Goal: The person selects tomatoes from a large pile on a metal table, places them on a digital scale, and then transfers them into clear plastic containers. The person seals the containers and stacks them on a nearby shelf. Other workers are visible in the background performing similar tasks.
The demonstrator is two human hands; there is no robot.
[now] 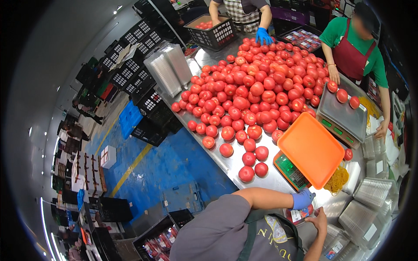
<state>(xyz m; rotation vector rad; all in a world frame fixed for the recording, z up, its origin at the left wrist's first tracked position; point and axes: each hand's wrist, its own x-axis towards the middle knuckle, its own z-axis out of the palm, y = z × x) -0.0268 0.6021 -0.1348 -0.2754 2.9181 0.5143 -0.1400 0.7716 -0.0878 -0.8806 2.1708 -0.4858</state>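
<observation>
My left hand, in a blue-violet glove, rests at the far edge of a labelled plastic-wrapped tomato pack. My bare right hand grips the right end of that pack, close to my apron. Just beyond my hands stands a digital scale with a lit green display. Its orange tray sits tilted in view over the scale. Loose tomatoes lie left of the scale, in front of a large heap of tomatoes on the steel table.
Rubber bands and stacked clear plastic trays lie to the right. A second scale carries three tomatoes. Across the table, one person's gloved hand touches the heap; another person stands right. A crate of packs sits behind left.
</observation>
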